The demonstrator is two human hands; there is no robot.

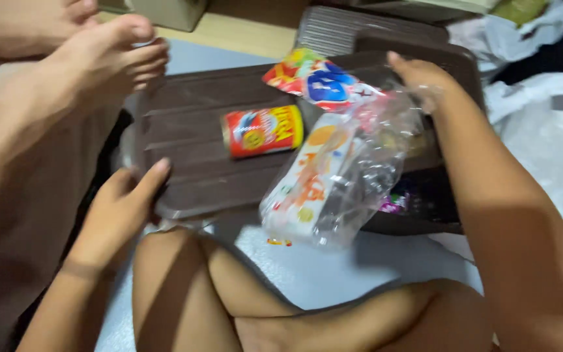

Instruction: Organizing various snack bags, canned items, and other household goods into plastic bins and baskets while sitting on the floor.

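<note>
One head-worn camera looks steeply down, close over the person's lap and the brown lid (184, 140) ahead

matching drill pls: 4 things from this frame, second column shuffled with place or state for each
1. red and yellow can
2. left hand
3. right hand
4. white and orange packet

A. inside the clear plastic bag
B. lying on its side on the brown lid
C. at the lid's near left edge
D. at the bag's top

Pairs: 1-B, 2-C, 3-D, 4-A
</note>
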